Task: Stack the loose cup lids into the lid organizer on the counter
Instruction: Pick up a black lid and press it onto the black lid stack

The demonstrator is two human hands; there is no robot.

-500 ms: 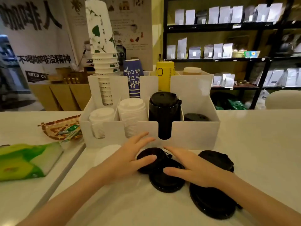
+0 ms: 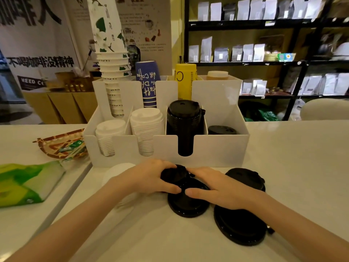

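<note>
Several loose black lids lie on the white counter in front of the white lid organizer [image 2: 222, 148]. My left hand [image 2: 151, 176] and my right hand [image 2: 215, 188] both close around one small black lid [image 2: 174, 174], which rests on the far edge of a larger black lid [image 2: 188, 205]. Another black lid [image 2: 239, 225] lies near my right wrist, and one more black lid [image 2: 245, 178] sits beyond my right hand. A white lid [image 2: 117, 171] is partly hidden behind my left forearm. The organizer holds two white lid stacks [image 2: 147, 127], a tall black stack [image 2: 184, 118] and a low black lid [image 2: 221, 130].
Paper cup stacks [image 2: 113, 72] stand in the organizer's rear slots. A woven tray [image 2: 62, 144] and a green packet [image 2: 24, 184] lie on the lower counter at left. Shelves of bags stand behind.
Both hands have come together around the small black lid. My left fingers, spread before, now curl over it, and my right fingers touch it from the other side.
</note>
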